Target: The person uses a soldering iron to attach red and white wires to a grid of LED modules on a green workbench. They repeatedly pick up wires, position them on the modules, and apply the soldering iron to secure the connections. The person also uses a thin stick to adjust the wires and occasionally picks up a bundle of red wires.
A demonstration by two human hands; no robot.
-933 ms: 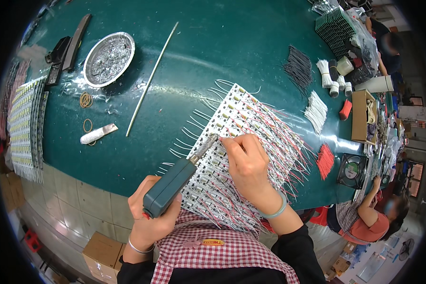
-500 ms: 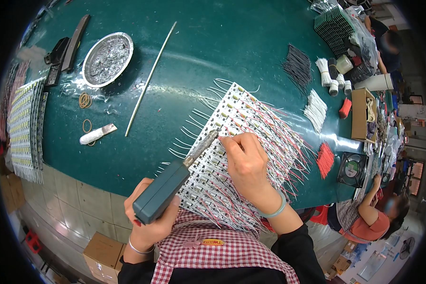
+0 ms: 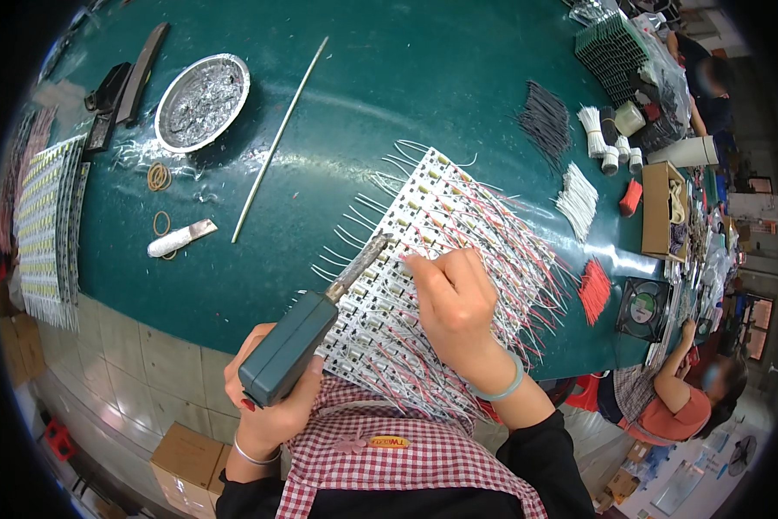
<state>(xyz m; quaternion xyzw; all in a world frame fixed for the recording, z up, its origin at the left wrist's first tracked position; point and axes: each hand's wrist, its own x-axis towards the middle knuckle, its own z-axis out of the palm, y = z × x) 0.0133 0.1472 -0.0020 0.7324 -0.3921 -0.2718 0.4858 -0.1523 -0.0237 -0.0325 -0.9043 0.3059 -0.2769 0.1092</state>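
Note:
My left hand [image 3: 272,402] is wrapped round the dark green handle of a soldering iron [image 3: 289,350]. Its worn metal tip points up and right, over a white panel of small circuit boards [image 3: 367,285]. Rows of white and red wires stick out from both sides of the panel. Over the panel's middle, my right hand [image 3: 460,298] is closed in a pinch near the iron's tip, on what looks like a thin red wire [image 3: 409,257]; the fingers hide most of it.
Upper left are a metal bowl of solder scraps [image 3: 168,130], a thin rod [image 3: 276,143], rubber bands [image 3: 159,176] and a white-wrapped blade [image 3: 181,238]. Black wires [image 3: 545,125], white wires [image 3: 577,203], red wires [image 3: 594,292] and a fan [image 3: 644,307] lie right. Two people work beyond.
The iron's tip has shifted slightly left and up along the panel, and its handle has moved a little too. My right hand has moved slightly right and down, still pinching.

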